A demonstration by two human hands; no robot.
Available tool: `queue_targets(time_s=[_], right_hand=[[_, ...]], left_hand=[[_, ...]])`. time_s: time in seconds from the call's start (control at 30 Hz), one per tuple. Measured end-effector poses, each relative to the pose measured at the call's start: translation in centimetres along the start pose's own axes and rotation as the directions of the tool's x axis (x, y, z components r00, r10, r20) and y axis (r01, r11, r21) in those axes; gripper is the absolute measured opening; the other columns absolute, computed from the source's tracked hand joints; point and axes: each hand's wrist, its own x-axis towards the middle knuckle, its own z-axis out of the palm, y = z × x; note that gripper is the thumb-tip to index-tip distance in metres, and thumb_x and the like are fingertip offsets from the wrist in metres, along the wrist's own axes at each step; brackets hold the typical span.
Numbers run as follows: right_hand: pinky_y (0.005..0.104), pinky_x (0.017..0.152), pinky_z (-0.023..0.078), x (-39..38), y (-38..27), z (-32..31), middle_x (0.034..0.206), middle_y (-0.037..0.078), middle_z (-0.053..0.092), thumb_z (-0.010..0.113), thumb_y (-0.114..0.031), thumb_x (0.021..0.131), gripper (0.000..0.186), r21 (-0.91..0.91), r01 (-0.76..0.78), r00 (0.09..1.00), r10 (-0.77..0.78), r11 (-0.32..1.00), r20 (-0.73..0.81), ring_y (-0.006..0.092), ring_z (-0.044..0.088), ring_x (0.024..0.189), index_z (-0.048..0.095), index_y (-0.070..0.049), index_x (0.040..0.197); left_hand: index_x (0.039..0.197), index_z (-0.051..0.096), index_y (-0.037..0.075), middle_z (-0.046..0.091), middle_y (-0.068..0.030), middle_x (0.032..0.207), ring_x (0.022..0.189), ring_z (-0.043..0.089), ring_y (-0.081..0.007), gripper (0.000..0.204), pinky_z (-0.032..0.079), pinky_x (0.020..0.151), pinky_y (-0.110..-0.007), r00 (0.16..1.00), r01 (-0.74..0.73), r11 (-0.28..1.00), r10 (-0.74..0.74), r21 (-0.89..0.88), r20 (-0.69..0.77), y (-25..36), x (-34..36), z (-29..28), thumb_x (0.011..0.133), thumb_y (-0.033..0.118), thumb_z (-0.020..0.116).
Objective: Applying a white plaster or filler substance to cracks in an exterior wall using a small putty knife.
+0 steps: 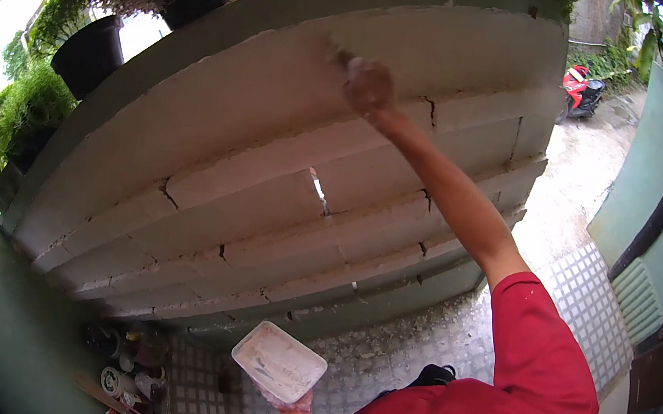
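My left hand [288,401], its fingers smeared with white, holds a shallow rectangular white tub [279,361] from below. Pale residue coats the inside of the tub. My right arm reaches up to the wall [281,77], where my right hand [369,86] is closed around what looks like a paintbrush [340,55]. Motion blurs the brush, and its tip is at the smooth upper band of the wall. Below that band, whitish blocks run in stepped rows with cracks and open gaps between them. A green strip borders the wall's top.
Black plant pots [90,53] with leafy plants stand along the wall's top left. Cans and sticks [123,384] crowd the lower left corner. Chequered tiles [586,288] cover the floor. A red motorbike [581,93] is parked outside, beyond a pale green gate panel [643,162].
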Motion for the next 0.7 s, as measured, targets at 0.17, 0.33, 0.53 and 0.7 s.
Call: queue_targets(time_s=[0.17, 0.33, 0.53, 0.7], right_hand=[[0.0472, 0.072, 0.049, 1.7, -4.2, -6.1, 0.094, 0.02, 0.066, 0.051, -0.021, 0.087, 0.023, -0.322, -0.203, 0.898, 0.307, 0.925, 0.317, 0.0389, 0.064, 0.085, 0.066, -0.004, 0.092], [0.0459, 0.062, 0.05, 0.9, 2.2, -14.5, 0.074, 0.022, 0.064, 0.051, -0.02, 0.085, 0.024, -0.56, -0.43, 0.883, 0.459, 0.708, -0.098, 0.0448, 0.062, 0.07, 0.068, -0.002, 0.081], [0.0478, 0.075, 0.047, -0.7, 1.0, -11.8, 0.077, 0.026, 0.064, 0.054, -0.031, 0.086, 0.038, -0.278, -0.71, 0.704, 0.652, 0.647, -0.28, 0.0462, 0.061, 0.078, 0.064, 0.005, 0.083], [0.0482, 0.085, 0.044, 3.2, -4.0, -13.6, 0.081, 0.029, 0.064, 0.048, -0.037, 0.09, 0.046, 0.01, -0.92, 0.384, 0.906, 0.392, -0.178, 0.0489, 0.059, 0.09, 0.065, 0.006, 0.086]], left_hand=[[0.142, 0.04, 0.024, 0.041, -0.0017, 0.146, 0.132, 0.042, -0.03, 0.062, 0.037, 0.105, -0.056, 0.998, 0.063, 0.998, -0.063, 0.003, 0.023, -1.4, 0.2, 1.2, 0.091, 0.058, 0.043], [0.142, 0.04, 0.023, 0.041, -0.0017, 0.146, 0.131, 0.042, -0.0299, 0.061, 0.037, 0.105, -0.056, 0.993, 0.11, 0.994, -0.11, -0.018, 0.037, -1.1, -0.6, 1.4, 0.091, 0.056, 0.044], [0.143, 0.039, 0.024, 0.042, -0.001, 0.145, 0.13, 0.044, -0.0293, 0.062, 0.039, 0.104, -0.055, 0.997, 0.074, 0.997, -0.073, 0.034, -0.013, -0.9, -1.0, 1.8, 0.09, 0.056, 0.045], [0.143, 0.038, 0.021, 0.042, -0.0034, 0.145, 0.132, 0.042, -0.0312, 0.059, 0.036, 0.106, -0.056, 0.984, -0.08, 0.99, 0.059, 0.119, 0.165, -0.4, -1.2, 3.0, 0.092, 0.05, 0.045]])
